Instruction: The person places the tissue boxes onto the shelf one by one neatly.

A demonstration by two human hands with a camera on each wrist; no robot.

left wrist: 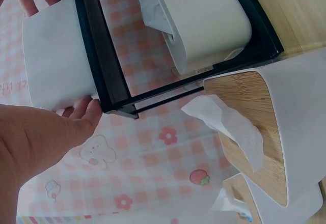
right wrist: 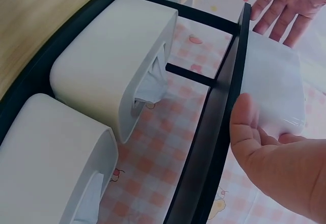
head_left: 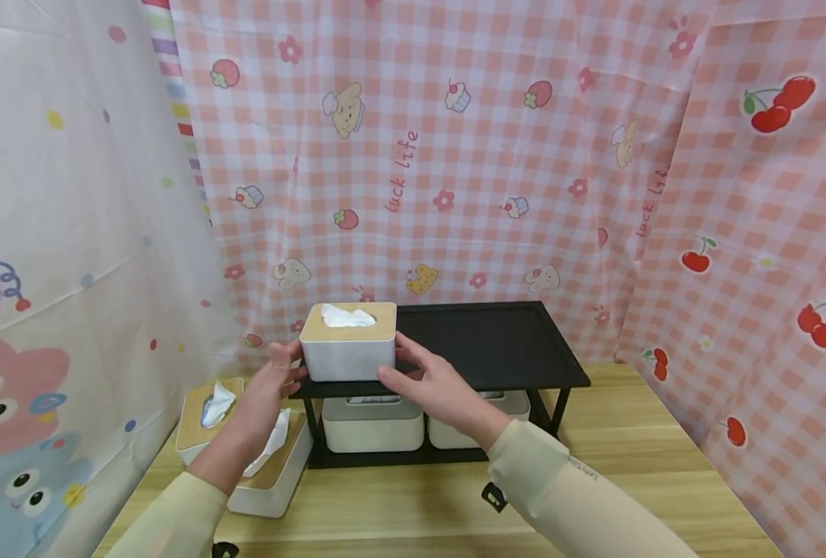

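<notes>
A white tissue box [head_left: 349, 360] with a wooden lid and a tuft of tissue sits at the left end of the black rack's top shelf [head_left: 490, 341]. My left hand [head_left: 263, 399] holds its left side, with fingertips close to the shelf corner. On the opposite side my right hand [head_left: 437, 380] grips the box, thumb at the front face and fingers along the right side. From below, the right wrist view shows the box [right wrist: 275, 84] between both hands, its base partly behind the shelf's edge.
Under the top shelf stand two pale tissue boxes, a left one [head_left: 373, 428] and a right one [head_left: 448, 436] partly behind my right forearm. Left of the rack, two wooden-lidded tissue boxes, one nearer [head_left: 266, 500] and one farther [head_left: 191, 411], stand on the wooden table [head_left: 385, 515]. Patterned curtains [head_left: 413, 155] surround it.
</notes>
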